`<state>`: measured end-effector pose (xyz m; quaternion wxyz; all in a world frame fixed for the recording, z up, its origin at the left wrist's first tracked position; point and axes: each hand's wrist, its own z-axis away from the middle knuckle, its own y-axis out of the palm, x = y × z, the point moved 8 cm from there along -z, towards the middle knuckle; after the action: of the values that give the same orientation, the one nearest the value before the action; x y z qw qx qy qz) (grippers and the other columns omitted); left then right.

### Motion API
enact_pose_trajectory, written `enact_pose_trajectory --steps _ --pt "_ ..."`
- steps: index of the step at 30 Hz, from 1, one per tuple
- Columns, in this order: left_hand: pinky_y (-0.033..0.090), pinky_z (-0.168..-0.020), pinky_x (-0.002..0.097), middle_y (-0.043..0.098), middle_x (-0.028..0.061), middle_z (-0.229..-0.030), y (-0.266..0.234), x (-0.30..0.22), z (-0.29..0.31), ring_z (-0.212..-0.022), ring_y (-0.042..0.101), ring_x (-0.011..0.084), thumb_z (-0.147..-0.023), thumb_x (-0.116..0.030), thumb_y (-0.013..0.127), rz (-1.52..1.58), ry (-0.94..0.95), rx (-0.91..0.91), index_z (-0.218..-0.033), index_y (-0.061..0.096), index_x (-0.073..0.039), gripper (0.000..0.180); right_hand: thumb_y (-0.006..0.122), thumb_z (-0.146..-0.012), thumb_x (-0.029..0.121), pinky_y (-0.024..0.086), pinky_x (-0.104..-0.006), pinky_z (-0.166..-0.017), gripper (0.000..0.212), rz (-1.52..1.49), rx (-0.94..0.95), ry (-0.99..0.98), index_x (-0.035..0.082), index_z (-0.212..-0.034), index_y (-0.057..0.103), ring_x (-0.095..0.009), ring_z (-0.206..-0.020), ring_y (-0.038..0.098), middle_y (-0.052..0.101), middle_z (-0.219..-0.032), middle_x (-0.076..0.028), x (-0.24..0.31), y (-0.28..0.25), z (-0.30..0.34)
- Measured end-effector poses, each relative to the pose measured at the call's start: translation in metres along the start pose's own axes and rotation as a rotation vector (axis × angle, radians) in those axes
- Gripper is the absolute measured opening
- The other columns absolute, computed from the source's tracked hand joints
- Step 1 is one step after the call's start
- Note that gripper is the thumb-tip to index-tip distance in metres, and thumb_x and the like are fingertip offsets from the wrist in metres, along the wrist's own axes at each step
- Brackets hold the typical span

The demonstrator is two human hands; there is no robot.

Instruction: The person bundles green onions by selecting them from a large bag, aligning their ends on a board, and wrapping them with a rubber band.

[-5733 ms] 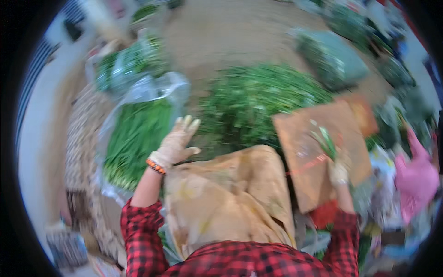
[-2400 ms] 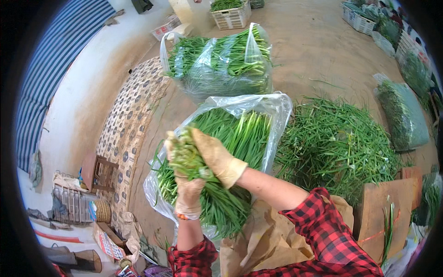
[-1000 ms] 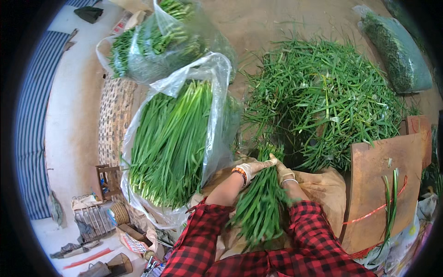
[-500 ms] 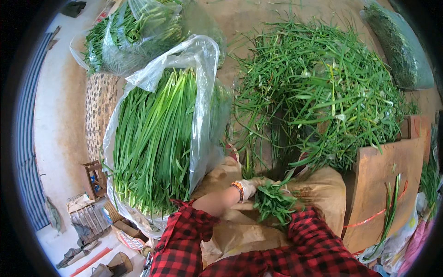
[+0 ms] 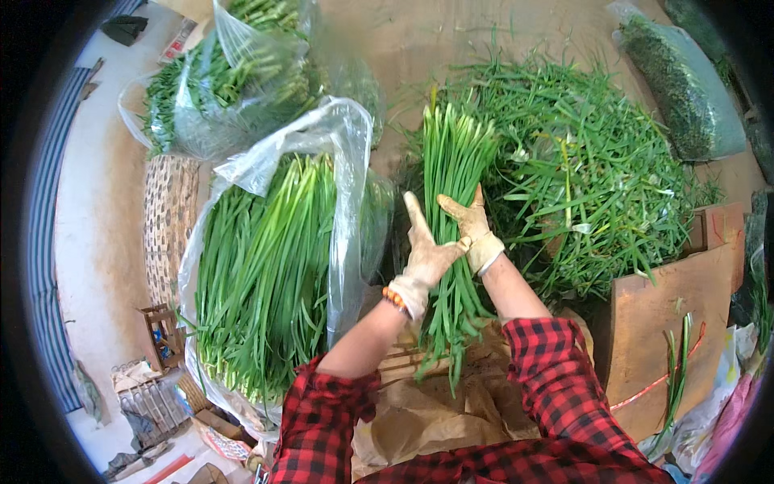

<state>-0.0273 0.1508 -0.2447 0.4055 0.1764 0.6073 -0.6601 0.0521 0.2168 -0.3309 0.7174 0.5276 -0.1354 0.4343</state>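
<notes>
A bunch of garlic chives (image 5: 459, 157) stands upright in front of me, pale cut ends at the top and green tips hanging toward my lap. My left hand (image 5: 427, 262), in a pale work glove with a beaded bracelet at the wrist, grips its lower left side, thumb across the front and one finger pointing up. My right hand (image 5: 477, 230), gloved too, clasps the right side a little higher, its fingers partly hidden behind the stalks. To the left, a clear plastic bag (image 5: 348, 218) holds a large load of neatly laid chives (image 5: 266, 266).
A heap of loose, tangled green leaves (image 5: 597, 177) lies at right. A brown board (image 5: 645, 339) with a red string (image 5: 637, 394) stands near my right arm. Another stuffed bag (image 5: 234, 97) sits far left, and a full clear sack (image 5: 685, 89) far right. Brown cloth (image 5: 451, 411) covers my lap.
Both hands have moved up and away from my lap. The chive bunch, earlier low with its leaf tips toward me, is now held out upright, its full stalks visible.
</notes>
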Motion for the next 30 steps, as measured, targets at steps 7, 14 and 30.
enact_pose_trajectory --steps 7,14,30 --pt "0.045 -0.090 0.0321 0.055 0.0063 -0.115 -0.037 -0.054 0.107 -0.101 0.055 0.0171 -0.073 -0.017 0.078 0.881 -0.381 0.424 -0.136 0.029 -0.005 0.080 0.071 -0.074 -0.003 0.048 -0.0342 -0.086 0.095 -0.167 0.119 -0.123 0.019 -0.144 0.012 -0.022 -0.104 0.054 0.049 -0.124 -0.009 0.079 0.098 0.119" --pt "0.053 -0.077 0.0320 0.062 0.0155 -0.098 -0.146 -0.095 0.223 -0.085 0.063 0.0217 -0.080 -0.002 0.061 0.895 -0.295 0.533 -0.125 0.044 0.000 0.048 0.070 -0.075 0.050 0.043 -0.0522 -0.095 0.077 -0.491 0.296 0.164 0.006 -0.130 0.041 -0.031 -0.108 0.053 0.051 -0.125 -0.016 0.100 0.134 0.209" --pt "0.050 -0.062 0.0267 0.064 0.0062 -0.082 -0.194 0.070 0.478 -0.068 0.061 0.0156 -0.074 -0.004 0.073 0.758 -0.549 0.483 -0.104 0.058 -0.003 0.034 0.041 -0.095 0.028 0.030 -0.0265 -0.042 0.025 -0.601 0.257 0.336 0.013 -0.084 0.058 -0.012 -0.043 0.036 0.037 -0.050 0.003 -0.018 0.004 0.204"
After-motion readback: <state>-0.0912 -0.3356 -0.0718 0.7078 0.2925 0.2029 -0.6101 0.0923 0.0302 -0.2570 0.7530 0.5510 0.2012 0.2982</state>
